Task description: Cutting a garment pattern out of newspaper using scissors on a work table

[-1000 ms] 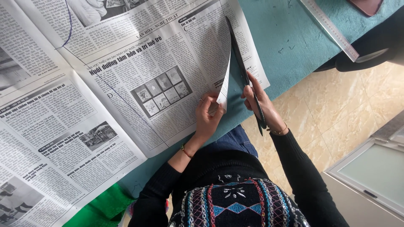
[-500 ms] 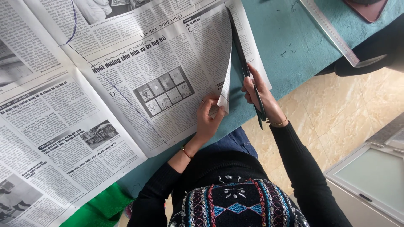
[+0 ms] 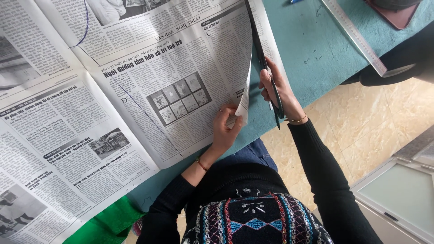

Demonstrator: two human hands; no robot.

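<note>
Newspaper (image 3: 149,86) on the teal table (image 3: 312,49) is pinched by the left hand (image 3: 224,129), just beside the right hand (image 3: 278,92) squeezing black scissors (image 3: 262,58).

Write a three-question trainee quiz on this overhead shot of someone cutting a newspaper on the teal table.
1. True or false: the right hand holds the scissors.
2. What does the left hand grip? A) the metal ruler B) the cut edge of the newspaper C) a pen
3. Which thing lies on the teal table to the right of the scissors?

Key
1. True.
2. B: it lifts the newspaper edge beside the blades.
3. The metal ruler, lying diagonally.
</note>
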